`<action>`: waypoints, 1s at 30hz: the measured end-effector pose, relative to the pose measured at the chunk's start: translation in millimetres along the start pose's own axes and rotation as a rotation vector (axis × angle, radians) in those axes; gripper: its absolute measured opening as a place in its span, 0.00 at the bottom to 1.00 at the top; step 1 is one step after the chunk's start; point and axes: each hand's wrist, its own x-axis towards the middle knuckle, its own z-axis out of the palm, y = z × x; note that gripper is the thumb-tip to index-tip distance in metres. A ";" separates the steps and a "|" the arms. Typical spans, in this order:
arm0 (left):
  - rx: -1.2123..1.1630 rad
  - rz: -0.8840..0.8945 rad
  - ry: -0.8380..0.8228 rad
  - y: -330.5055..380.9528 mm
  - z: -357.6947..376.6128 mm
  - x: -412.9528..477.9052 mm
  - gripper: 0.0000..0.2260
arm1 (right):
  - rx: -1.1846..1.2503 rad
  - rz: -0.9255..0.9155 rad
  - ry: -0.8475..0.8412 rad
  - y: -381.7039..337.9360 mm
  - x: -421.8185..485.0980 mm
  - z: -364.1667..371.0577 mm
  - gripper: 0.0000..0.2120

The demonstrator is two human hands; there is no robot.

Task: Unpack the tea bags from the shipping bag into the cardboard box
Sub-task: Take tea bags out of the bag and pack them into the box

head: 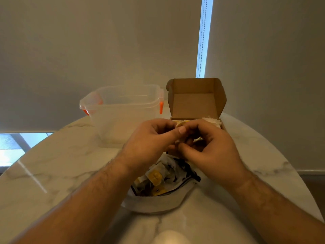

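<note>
From the head view, both hands meet over the near edge of the cardboard box (194,103). Its lid stands open at the back, and its body is mostly hidden behind the fingers. The left hand (153,138) and the right hand (212,144) are both curled, thumbs pressed toward the forefingers. Together they pinch a tea bag (182,122), of which only a yellow and pale edge shows above the left thumb. We cannot tell whether it is one bag or several.

More pale packets (212,119) already lie at the far right of the box. The shipping bag (158,202) lies on the counter (52,164) just in front of the box, below our wrists. Its mouth is open and loose tea bags (155,175) are visible inside.

We judge the step in hand to be setting this bag into the box. To do it well, we should lower it flat into the free space at the left before letting go, so it does not ride up on the packets there. One hand should release first while the other guides the bag down. Any string or tag should go in with it so that nothing hangs over the rim. The clear plastic tub (123,110) to the left of the box is not the target.
</note>
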 end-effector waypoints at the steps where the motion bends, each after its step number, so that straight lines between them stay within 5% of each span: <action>1: -0.039 -0.016 -0.004 -1.2 -0.8 0.6 0.08 | 0.056 0.003 -0.001 -0.6 0.8 -2.2 0.15; 4: -0.066 -0.032 -0.016 -3.0 -1.7 2.1 0.07 | 0.183 0.048 0.026 -1.3 3.1 -7.9 0.14; 8: 0.014 -0.008 0.029 -2.1 -0.5 2.9 0.07 | -0.008 0.089 0.113 2.0 12.7 -17.7 0.13; 14: 0.285 0.087 0.108 -4.2 3.4 6.9 0.05 | -0.194 0.190 -0.075 -2.9 37.2 -38.7 0.06; 21: 0.908 0.159 0.211 -17.4 -1.0 14.5 0.10 | -0.368 0.245 -0.006 1.7 62.2 -80.0 0.05; 30: 1.035 0.232 0.154 -24.2 -1.1 16.1 0.08 | -0.568 0.417 -0.232 25.9 68.7 -97.4 0.04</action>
